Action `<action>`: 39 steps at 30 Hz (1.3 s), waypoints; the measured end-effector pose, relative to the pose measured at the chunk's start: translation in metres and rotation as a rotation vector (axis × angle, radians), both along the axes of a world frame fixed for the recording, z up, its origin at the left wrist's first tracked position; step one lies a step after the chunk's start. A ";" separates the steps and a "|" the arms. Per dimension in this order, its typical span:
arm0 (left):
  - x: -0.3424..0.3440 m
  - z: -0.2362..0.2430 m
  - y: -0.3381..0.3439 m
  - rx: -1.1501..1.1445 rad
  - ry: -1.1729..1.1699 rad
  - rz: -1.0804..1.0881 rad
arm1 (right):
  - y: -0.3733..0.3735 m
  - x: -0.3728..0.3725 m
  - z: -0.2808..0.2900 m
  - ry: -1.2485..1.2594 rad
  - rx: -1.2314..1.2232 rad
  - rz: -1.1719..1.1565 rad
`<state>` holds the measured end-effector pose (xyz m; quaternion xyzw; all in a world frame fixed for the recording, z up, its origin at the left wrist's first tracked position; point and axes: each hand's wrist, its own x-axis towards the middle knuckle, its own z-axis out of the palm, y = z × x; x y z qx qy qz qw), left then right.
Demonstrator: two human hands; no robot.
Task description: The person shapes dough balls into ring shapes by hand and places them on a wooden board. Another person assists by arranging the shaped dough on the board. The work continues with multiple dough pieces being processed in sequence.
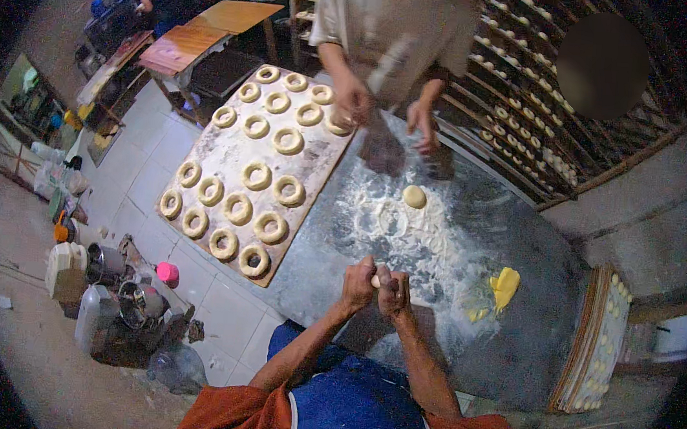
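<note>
My left hand (359, 285) and my right hand (394, 295) are held close together over the near side of the metal table (536, 344). Both are closed around a small pale piece of dough (380, 276), mostly hidden by my fingers. Just beyond, loose white flour (429, 234) is spread over the tabletop, and a round dough ball (414, 197) rests at its far edge. To the left, a floured wooden board (233, 146) carries several dough rings (238, 208). A yellow soft lump (504, 287) lies to the right of my hands.
Across the table stands a co-worker, one hand (353, 105) over the board's far corner, the other (423, 127) above the tabletop. Racks (516, 91) of dough pieces rise behind. Stacked trays (594, 340) stand at the right edge. Jugs (95, 317) and pots sit on the left floor.
</note>
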<state>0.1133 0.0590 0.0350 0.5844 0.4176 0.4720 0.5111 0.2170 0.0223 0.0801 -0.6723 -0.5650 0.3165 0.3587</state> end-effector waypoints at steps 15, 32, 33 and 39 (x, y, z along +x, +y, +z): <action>-0.133 0.006 0.091 0.170 0.161 0.285 | 0.112 -0.127 0.038 0.051 0.018 0.297; -0.234 0.004 0.187 0.388 0.545 0.298 | 0.217 -0.208 0.003 0.055 0.176 0.424; -0.237 0.003 0.190 0.183 0.186 0.325 | 0.220 -0.209 0.005 0.095 0.049 0.453; -0.256 -0.001 0.221 -0.128 -0.386 0.309 | 0.255 -0.240 0.006 0.322 0.127 0.399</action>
